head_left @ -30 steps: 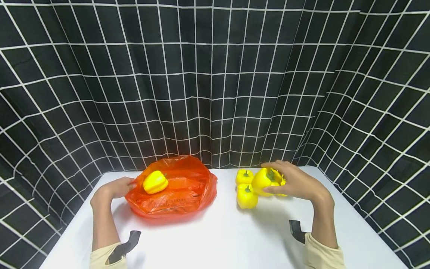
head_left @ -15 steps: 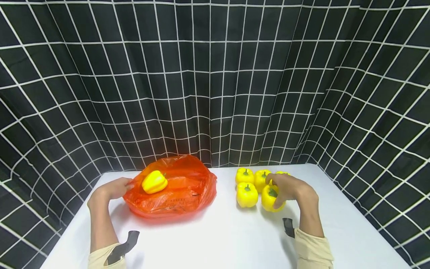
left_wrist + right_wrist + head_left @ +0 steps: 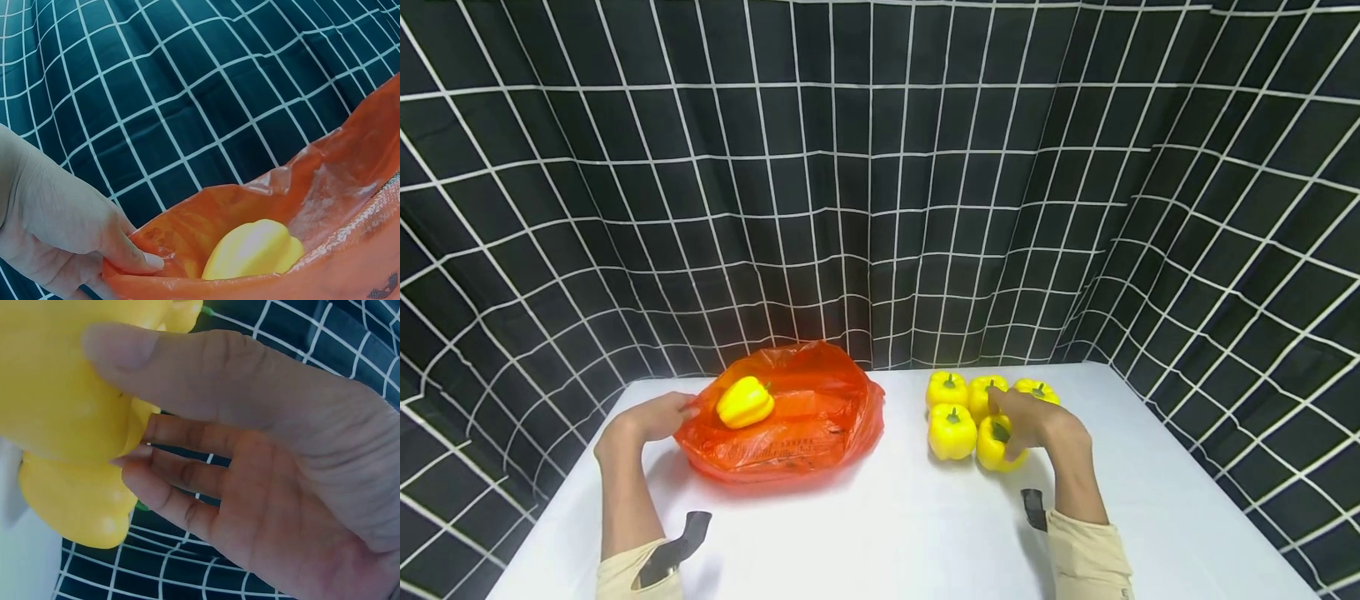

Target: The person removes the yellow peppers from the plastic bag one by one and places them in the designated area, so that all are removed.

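Note:
My left hand (image 3: 651, 419) pinches the left rim of a red plastic bag (image 3: 820, 417), thumb on the inside in the left wrist view. The bag's mouth is spread wide, and one yellow bell pepper (image 3: 253, 250) lies inside near that rim. To the right, my right hand (image 3: 1037, 417) grips another yellow bell pepper (image 3: 992, 446) at the front of a small group. Its thumb (image 3: 131, 347) presses one side while the fingers reach round the far side. That pepper sits close beside the front-left bell pepper (image 3: 952, 433), low over the table.
Behind the gripped pepper stand a back-left bell pepper (image 3: 947, 389), a middle one (image 3: 983, 398) and a back-right one (image 3: 1036, 391), partly covered by my hand. The white table (image 3: 880, 533) reaches to a black curtain (image 3: 880, 208) with a white grid.
My right hand has brought its pepper down from above the group to the front, then slid it left toward the front-left pepper. The left hand and the bag stay nearly in place.

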`<move>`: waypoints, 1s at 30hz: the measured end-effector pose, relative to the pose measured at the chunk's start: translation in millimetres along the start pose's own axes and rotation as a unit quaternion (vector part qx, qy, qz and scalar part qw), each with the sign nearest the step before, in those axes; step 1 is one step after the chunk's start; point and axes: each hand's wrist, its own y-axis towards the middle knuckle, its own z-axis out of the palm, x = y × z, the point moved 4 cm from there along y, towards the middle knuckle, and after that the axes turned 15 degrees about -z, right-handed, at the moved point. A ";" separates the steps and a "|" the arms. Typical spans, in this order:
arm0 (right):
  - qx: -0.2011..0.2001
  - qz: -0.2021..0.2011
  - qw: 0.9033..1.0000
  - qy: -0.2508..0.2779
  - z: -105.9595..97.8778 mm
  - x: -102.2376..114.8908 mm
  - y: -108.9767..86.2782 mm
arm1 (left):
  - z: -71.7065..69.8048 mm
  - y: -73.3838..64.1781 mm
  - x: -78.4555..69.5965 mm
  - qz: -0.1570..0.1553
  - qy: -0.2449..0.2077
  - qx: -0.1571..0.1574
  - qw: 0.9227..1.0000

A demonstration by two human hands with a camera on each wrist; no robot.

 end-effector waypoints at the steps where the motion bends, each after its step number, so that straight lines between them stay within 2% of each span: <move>1: 0.000 -0.005 1.000 0.002 -0.6 0.4 0.3 | -0.2 0.2 0.3 -0.004 0.000 0.001 1.000; 6: -0.004 0.008 1.000 0.014 -5.4 1.2 -4.3 | -0.2 0.5 0.6 -0.011 0.000 0.003 1.000; 13: 0.016 0.114 0.993 0.033 -3.9 -5.6 -12.5 | -0.9 -0.6 1.8 -0.018 0.000 0.002 1.000; 15: 0.024 0.129 0.991 0.039 -0.9 -7.2 -11.8 | -1.0 -0.1 1.1 -0.019 0.002 0.002 1.000; 21: 0.041 0.130 0.990 0.042 4.1 -10.1 -7.8 | -0.1 1.8 0.4 -0.026 -0.003 0.010 1.000; 30: 0.035 0.118 0.990 0.067 5.8 -14.4 -6.4 | 1.3 -0.8 1.3 -0.040 -0.020 0.013 0.999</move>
